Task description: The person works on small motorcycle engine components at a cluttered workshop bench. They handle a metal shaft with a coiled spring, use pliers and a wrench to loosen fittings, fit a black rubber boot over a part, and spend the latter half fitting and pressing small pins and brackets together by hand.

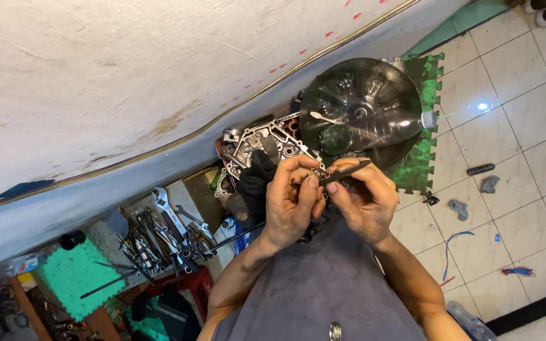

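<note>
The tiled floor [526,82] carries a green mat [426,136], wrenches [165,233], an engine casing [263,145] and grey rags [475,196]

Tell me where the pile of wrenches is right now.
In the head view, the wrenches lie lower left of the left hand, between the green foam mat and the metal engine cover.

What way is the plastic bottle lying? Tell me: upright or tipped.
Tipped: the bottle lies on its side across the dark bowl, cap pointing right.
</note>
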